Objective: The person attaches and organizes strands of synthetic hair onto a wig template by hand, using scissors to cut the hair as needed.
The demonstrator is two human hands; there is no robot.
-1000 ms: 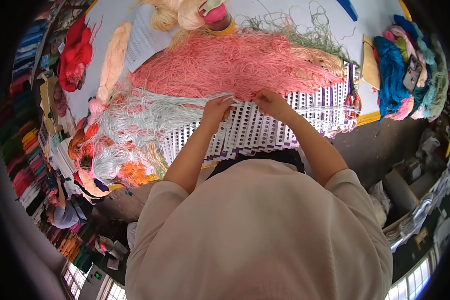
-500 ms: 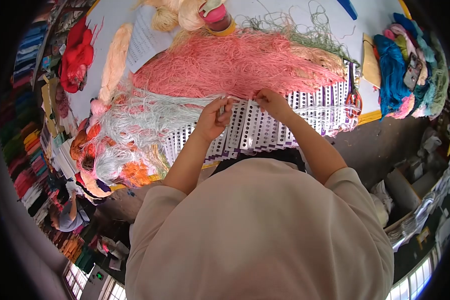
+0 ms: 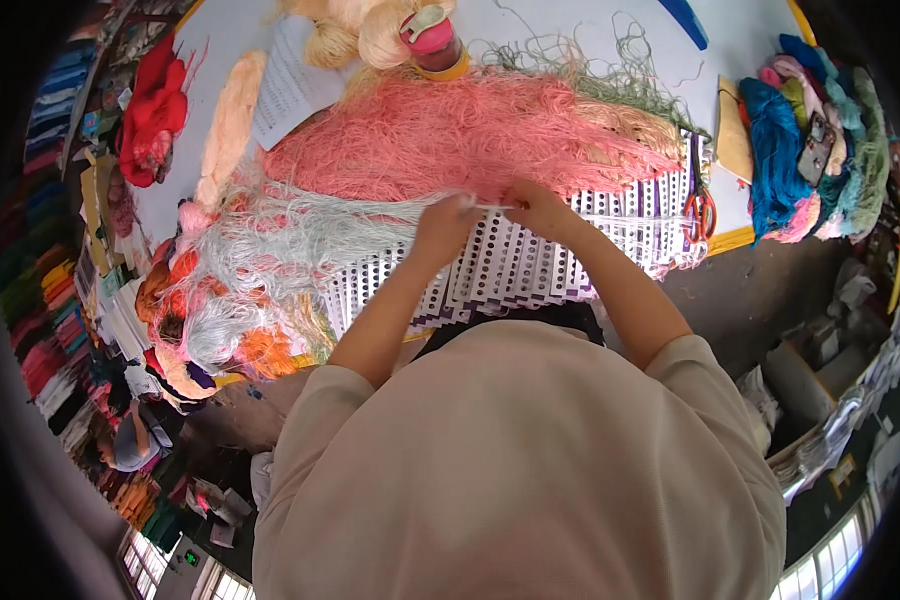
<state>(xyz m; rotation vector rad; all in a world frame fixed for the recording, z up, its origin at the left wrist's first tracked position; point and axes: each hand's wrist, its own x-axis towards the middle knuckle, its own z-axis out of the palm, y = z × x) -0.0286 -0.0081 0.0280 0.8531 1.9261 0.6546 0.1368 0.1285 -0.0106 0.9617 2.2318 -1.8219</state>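
My left hand (image 3: 444, 228) is closed, fingertips pinched at the lower edge of the pink thread (image 3: 420, 130), where strands of pale bluish-white thread (image 3: 300, 225) run in from the left. Beside it, my right hand (image 3: 542, 212) is also closed in a pinch on fine strands at that edge. The strands between the fingertips are too thin to make out clearly. Beneath both hands lies a row of overlapping white cards (image 3: 510, 262) punched with dark holes, with threads hanging along them.
Red-handled scissors (image 3: 701, 212) lie at the cards' right end. A jar with a pink top (image 3: 433, 45) stands behind the pink thread. Blue and green skeins (image 3: 775, 150) are at right; a red skein (image 3: 153, 115) and a printed sheet (image 3: 282, 85) at left. Another person (image 3: 130, 440) is at far left.
My left hand has turned over so its back faces up, and its fingertips have come nearer the pink thread's edge. My right hand stays almost in place, still pinching.
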